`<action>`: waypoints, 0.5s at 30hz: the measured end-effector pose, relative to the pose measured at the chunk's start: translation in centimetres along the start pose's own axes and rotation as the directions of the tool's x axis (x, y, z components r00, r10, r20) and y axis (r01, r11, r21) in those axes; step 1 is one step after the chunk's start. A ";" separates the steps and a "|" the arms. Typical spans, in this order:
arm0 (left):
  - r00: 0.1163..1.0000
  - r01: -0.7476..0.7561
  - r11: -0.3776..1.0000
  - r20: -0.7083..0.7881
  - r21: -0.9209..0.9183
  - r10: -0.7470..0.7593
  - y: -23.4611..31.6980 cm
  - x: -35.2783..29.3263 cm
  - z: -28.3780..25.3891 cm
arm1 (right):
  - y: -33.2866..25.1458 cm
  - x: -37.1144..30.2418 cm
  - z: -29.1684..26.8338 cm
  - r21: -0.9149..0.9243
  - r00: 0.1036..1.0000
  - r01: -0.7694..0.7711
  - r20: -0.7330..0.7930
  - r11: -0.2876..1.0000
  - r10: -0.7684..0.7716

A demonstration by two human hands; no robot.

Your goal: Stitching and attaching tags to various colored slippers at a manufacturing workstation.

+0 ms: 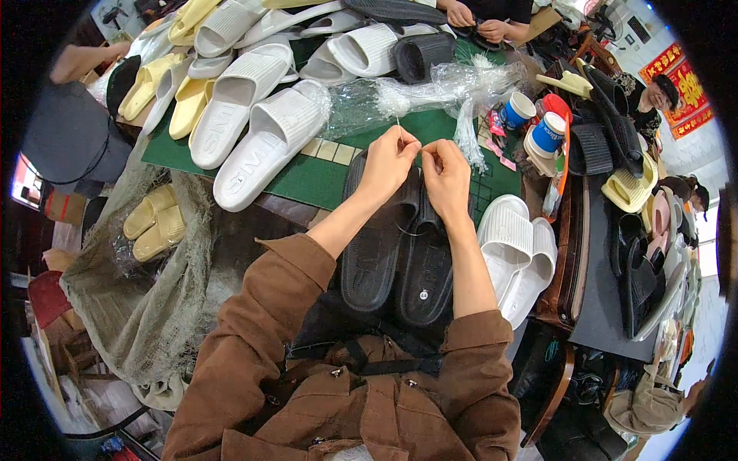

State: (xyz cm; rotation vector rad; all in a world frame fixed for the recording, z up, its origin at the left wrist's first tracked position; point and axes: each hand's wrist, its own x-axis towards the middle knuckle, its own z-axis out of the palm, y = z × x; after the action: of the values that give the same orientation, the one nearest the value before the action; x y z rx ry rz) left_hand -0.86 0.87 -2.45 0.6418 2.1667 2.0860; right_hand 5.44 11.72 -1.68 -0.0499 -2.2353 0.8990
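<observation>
Over a pair of black slide sandals (372, 257), my left hand (389, 160) is closed in a pinch on a thin white string, whose end sticks up past the fingertips. My right hand (447, 175) is close beside it, thumb and finger pressed together; whatever they hold is too small to make out. The black slides lie side by side, soles down, toes pointing away from me, their straps partly hidden by my hands. A thin loop (413, 230) shows between the two straps. Just beyond my hands, bundles of white strings (467, 138) lie on the green mat (304, 180).
Grey slides (269, 142), yellow ones and black ones are heaped at the far left. White slides (516, 257) lie right of my forearm. Paper cups (547, 132) stand at the right, near a dark table (596, 296) with more slides. Clear plastic bags (361, 107) lie beyond. Other people work nearby.
</observation>
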 end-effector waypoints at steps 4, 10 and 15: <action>1.000 0.000 0.999 0.002 0.034 0.000 0.0 0.0 0.0 | 0.1 0.0 0.1 0.025 1.000 -0.006 0.008 1.000 0.006; 1.000 0.003 1.000 0.011 0.028 -0.003 0.2 0.0 0.0 | 0.0 0.0 0.0 0.011 0.998 -0.043 0.041 0.999 0.043; 0.999 0.020 0.998 0.029 0.055 -0.021 0.8 -0.1 -0.1 | -0.1 0.0 0.0 0.041 0.997 -0.064 0.051 0.997 0.061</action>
State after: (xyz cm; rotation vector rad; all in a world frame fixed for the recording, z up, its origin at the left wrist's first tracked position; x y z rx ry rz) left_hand -0.56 0.72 -1.67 0.6481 2.2115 2.0010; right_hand 5.49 11.65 -1.56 -0.0788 -2.2700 0.9916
